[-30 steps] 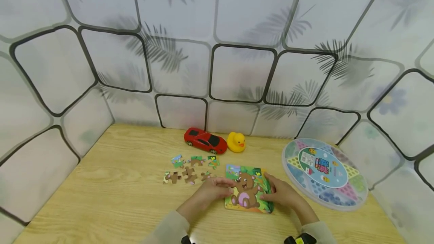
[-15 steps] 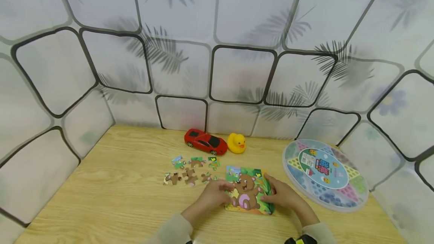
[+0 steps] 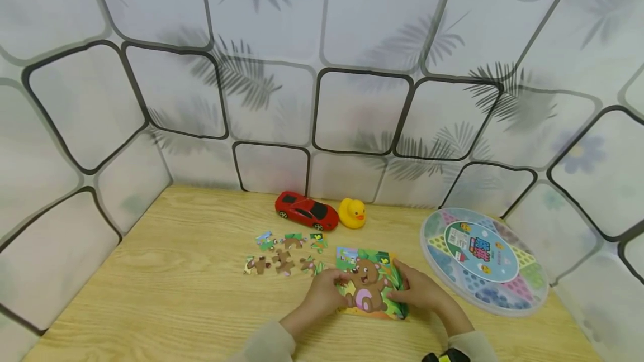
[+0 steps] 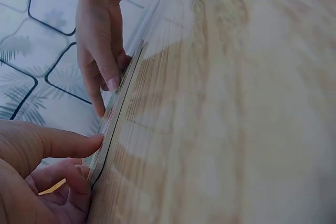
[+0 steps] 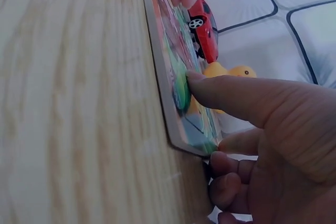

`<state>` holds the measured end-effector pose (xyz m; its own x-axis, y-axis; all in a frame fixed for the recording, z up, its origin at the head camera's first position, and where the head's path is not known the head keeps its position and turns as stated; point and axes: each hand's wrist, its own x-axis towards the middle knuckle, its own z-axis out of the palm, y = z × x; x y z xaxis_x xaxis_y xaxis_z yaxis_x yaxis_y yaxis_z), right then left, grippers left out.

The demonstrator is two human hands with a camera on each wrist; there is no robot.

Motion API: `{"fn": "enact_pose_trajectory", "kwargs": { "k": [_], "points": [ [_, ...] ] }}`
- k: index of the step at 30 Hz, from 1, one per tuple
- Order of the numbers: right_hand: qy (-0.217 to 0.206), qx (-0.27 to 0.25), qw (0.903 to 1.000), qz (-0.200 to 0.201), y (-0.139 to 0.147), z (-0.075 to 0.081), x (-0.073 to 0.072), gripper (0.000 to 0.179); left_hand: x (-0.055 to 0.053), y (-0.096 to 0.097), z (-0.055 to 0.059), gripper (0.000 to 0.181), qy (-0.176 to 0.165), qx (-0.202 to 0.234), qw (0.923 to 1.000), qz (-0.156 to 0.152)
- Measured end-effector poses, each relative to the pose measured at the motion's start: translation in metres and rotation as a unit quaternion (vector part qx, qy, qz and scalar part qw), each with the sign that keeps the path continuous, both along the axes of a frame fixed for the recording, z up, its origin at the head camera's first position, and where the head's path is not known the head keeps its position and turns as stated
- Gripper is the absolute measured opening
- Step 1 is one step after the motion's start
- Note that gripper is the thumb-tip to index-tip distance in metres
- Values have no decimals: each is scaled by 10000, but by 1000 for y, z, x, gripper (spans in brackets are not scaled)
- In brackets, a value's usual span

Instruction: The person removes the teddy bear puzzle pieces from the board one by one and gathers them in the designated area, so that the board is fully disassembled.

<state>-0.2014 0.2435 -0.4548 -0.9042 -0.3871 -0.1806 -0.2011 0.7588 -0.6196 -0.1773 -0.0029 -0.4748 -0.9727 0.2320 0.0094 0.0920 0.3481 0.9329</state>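
A square puzzle board (image 3: 369,295) printed with a brown bear lies flat on the wooden table between both hands. My left hand (image 3: 323,296) holds its left edge, and in the left wrist view the thumb (image 4: 86,144) meets the rim. My right hand (image 3: 425,293) grips the opposite edge; the right wrist view has its thumb (image 5: 210,87) on the printed face and the other fingers curled at the side. Left of the board, several loose jigsaw pieces (image 3: 283,261) with bear parts lie in two rough rows.
Behind the pieces stand a red toy car (image 3: 307,211) and a yellow rubber duck (image 3: 352,213), side by side. A round, clear-lidded board game (image 3: 484,261) lies at the right. Patterned fabric walls (image 3: 271,105) border the table (image 3: 151,295) at the back and sides.
My left hand has shifted right, farther over the board's left edge. The right hand keeps its hold, and the board stays nearly in place.
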Motion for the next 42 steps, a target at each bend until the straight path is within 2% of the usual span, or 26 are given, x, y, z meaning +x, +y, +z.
{"fn": "enact_pose_trajectory", "kwargs": {
  "k": [5, 8, 13, 16, 20, 24, 29, 32, 39, 42],
  "points": [
    [158, 180, 9997, 77, -4, 3, 2, 93, 2, 4, 2, 42, 212, -354, 9991, 31],
    [112, 238, 9997, -10, -7, 3, 3, 98, 3, 6, 4, 42, 289, -535, 9981, 98],
    [217, 892, 9952, -328, -15, 3, 6, 107, 3, 8, 6, 42, 241, -610, 9977, 196],
    [251, 1237, 9909, -458, -19, 5, 6, 109, 3, 8, 5, 42, 151, -426, 9986, 269],
    [127, 1306, 9897, -567, -24, 10, 6, 109, 3, 6, 4, 43, -205, 126, 9992, 309],
    [6, 1354, 9886, -653, -26, 13, 6, 109, 3, 5, 5, 42, -657, 673, 9951, 296],
    [-12, 1298, 9893, -667, -25, 12, 6, 109, 4, 3, 5, 41, -955, 1166, 9883, 230],
    [12, 1269, 9897, -660, -25, 11, 5, 109, 4, 2, 6, 39, -1060, 1277, 9860, 192],
    [46, 1197, 9906, -658, -25, 10, 4, 109, 3, 0, 7, 32, -1034, 1060, 9887, 254],
    [42, 1158, 9912, -646, -24, 9, 5, 109, 4, 0, 6, 30, -1078, 1216, 9865, 204]
  ]
}}
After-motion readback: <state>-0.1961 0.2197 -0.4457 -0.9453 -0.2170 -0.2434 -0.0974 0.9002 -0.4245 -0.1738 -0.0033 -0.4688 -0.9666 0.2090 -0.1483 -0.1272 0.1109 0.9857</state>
